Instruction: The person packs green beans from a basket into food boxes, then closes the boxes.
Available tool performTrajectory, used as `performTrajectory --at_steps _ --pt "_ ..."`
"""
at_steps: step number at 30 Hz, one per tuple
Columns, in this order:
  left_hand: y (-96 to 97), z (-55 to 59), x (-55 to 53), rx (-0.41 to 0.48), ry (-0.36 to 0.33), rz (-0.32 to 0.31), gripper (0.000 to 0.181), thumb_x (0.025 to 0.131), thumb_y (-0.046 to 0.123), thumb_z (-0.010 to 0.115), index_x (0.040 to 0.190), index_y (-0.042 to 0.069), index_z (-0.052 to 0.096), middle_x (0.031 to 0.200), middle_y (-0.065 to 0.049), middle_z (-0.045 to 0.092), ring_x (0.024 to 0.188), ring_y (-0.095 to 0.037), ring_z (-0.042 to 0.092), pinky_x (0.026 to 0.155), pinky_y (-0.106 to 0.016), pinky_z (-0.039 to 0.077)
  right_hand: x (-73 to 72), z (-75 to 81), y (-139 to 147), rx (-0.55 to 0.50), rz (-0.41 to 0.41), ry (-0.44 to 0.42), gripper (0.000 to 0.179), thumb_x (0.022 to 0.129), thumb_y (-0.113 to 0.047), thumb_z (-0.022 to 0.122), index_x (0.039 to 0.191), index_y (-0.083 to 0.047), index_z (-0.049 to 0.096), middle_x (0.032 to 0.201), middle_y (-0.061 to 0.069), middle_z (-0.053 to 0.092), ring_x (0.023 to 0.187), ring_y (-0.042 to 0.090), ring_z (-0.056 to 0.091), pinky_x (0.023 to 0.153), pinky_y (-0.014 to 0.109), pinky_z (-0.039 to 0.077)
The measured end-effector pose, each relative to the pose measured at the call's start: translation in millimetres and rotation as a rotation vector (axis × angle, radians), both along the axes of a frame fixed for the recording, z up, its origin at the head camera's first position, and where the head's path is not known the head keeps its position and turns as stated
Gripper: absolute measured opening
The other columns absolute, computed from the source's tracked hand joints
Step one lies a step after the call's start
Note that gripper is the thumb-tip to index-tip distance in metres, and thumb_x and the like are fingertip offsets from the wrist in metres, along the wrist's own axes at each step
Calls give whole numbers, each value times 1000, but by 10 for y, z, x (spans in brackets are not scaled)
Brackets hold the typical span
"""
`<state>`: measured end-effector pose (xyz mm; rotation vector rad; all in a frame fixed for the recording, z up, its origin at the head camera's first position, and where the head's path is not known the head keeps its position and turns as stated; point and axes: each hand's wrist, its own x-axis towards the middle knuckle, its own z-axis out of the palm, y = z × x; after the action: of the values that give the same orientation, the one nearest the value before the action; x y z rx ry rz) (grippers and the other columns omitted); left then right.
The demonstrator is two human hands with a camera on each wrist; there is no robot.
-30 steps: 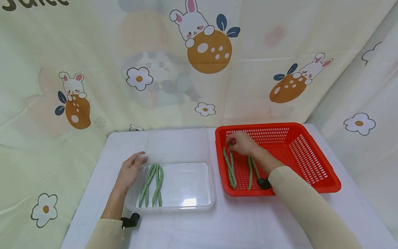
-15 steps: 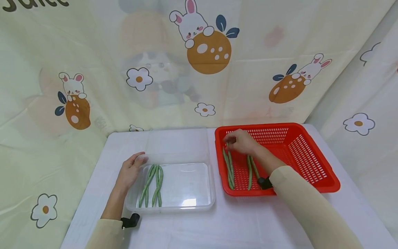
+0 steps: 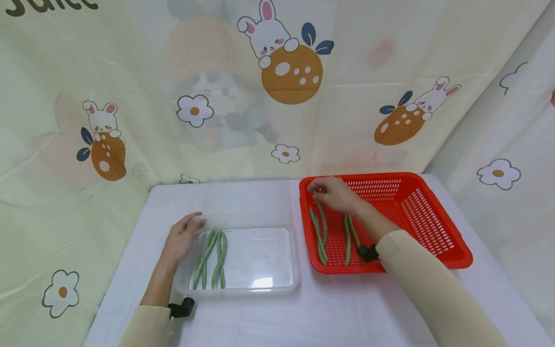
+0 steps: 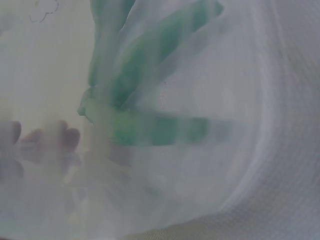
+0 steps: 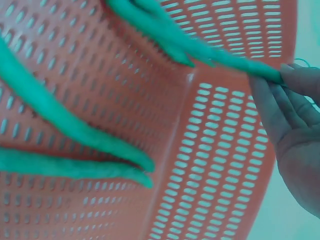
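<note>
In the head view my right hand (image 3: 334,193) is over the left rear part of a red basket (image 3: 435,222). Its thumb and fingers pinch one end of a green bean (image 5: 235,61), whose length hangs down into the basket. Another bean (image 3: 317,231) lies beside it, and two more beans (image 5: 65,120) lie further right, partly under my forearm. At the left, my left hand (image 3: 181,238) holds the left rear corner of a clear plastic box (image 3: 284,288). Several green beans (image 3: 222,258) lie crossed in the box's left half; the left wrist view shows them blurred through its wall.
A white cloth covers the table (image 3: 329,313), with both containers side by side and a narrow gap between them. Behind the box stands its clear raised lid (image 3: 249,197). A printed curtain (image 3: 143,62) hangs along the back edge.
My right hand has moved slightly up and left with the bean's end, and the bean has lifted and separated from the one beside it. The left hand and box have stayed still.
</note>
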<state>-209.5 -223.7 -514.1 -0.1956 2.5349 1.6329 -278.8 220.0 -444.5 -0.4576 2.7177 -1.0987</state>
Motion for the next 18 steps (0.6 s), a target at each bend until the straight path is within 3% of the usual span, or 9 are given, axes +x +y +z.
performTrajectory --at_steps 5,13,18 --pt "-3 1 0 4 -5 -2 49 113 38 42 155 13 47 150 -17 59 148 -35 46 123 -59 32 7 148 -82 -48 -7 78 28 104 -8 62 131 -9 71 121 12 72 101 29 61 85 37 57" --pt "-6 1 6 3 -3 -1 49 113 39 42 155 13 48 149 -17 60 149 -36 46 123 -60 31 16 345 -263 -132 -54 106 33 105 -10 61 137 -9 67 128 10 72 108 27 65 86 31 57" --pt "1 8 8 0 -8 -2 50 112 41 43 155 15 48 151 -16 59 150 -36 44 124 -61 29 40 465 -416 -224 -52 156 30 104 -8 62 133 -7 69 123 12 74 102 28 66 76 24 54"
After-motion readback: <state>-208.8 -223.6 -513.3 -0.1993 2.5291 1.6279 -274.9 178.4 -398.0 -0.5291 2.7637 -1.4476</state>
